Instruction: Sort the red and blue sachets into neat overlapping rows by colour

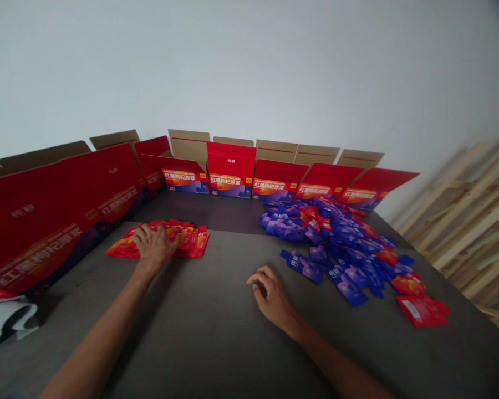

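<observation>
My left hand (153, 244) lies on a row of red pouches (195, 241) at the left of the table. Its fingers are spread over them, and the overlapping pouches fan out to both sides. Over the middle of the table is my right hand (273, 299), fingers loosely curled with a gap between thumb and forefinger, and nothing shows in it. Closest to that hand is a blue-purple pouch (303, 266) at the near edge of a large mixed pile of blue pouches (345, 235). Red pouches (423, 310) lie among the pile and at its near right end.
Open red cartons (232, 172) line the back of the grey table (216, 332), flaps raised. Larger-looking red cartons (45, 221) run along the left side. A black-and-white item (8, 318) sits at the left edge. Wooden slats (474, 221) stand beyond the right edge.
</observation>
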Motion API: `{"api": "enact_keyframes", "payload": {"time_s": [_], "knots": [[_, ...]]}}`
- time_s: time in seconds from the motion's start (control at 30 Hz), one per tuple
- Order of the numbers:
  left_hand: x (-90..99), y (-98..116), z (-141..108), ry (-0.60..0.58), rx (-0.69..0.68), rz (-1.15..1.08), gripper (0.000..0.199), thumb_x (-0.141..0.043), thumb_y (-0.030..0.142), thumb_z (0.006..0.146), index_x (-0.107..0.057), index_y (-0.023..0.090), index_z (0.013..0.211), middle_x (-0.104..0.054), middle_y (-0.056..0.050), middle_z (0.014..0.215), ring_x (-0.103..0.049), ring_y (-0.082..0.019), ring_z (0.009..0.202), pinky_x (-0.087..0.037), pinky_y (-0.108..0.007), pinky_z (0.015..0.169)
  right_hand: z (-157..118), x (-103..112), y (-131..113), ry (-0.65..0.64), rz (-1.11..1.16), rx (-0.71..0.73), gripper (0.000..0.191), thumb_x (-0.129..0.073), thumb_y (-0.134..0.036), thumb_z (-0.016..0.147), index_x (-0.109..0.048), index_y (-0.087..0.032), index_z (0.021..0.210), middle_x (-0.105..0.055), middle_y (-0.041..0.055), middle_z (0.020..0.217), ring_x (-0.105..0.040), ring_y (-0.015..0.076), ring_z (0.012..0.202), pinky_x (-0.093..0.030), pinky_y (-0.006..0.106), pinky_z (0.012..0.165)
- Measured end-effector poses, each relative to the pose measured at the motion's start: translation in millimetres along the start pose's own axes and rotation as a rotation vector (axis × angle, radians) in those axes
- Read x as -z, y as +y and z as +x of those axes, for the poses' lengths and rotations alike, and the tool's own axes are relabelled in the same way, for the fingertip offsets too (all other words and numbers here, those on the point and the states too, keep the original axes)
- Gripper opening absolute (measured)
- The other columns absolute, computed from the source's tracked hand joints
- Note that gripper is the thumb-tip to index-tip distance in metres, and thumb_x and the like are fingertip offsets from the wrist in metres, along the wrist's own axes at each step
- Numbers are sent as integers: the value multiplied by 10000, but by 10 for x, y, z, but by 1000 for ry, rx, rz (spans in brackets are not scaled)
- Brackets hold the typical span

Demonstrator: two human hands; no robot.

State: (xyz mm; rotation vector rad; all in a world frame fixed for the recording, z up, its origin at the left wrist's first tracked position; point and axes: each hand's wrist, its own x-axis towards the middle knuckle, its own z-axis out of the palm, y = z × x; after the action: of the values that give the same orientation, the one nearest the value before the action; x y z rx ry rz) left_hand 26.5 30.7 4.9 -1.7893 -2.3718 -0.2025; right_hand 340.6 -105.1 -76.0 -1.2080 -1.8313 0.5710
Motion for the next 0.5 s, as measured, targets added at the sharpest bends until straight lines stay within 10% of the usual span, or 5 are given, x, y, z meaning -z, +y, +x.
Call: {"api": "enact_keyframes", "payload": {"time_s": [0.5], "knots": [[-50,-8,49,-88,14,-13,716,-417,631,901,-604,37,1255,-530,-327,1353,-401,-523,1322,-318,-594,1017,-1,6,7,7,-5,0,267,-503,-36,887,-649,-243,971,-571,49,1021,-586,218,1015,-477,374,936]]}}
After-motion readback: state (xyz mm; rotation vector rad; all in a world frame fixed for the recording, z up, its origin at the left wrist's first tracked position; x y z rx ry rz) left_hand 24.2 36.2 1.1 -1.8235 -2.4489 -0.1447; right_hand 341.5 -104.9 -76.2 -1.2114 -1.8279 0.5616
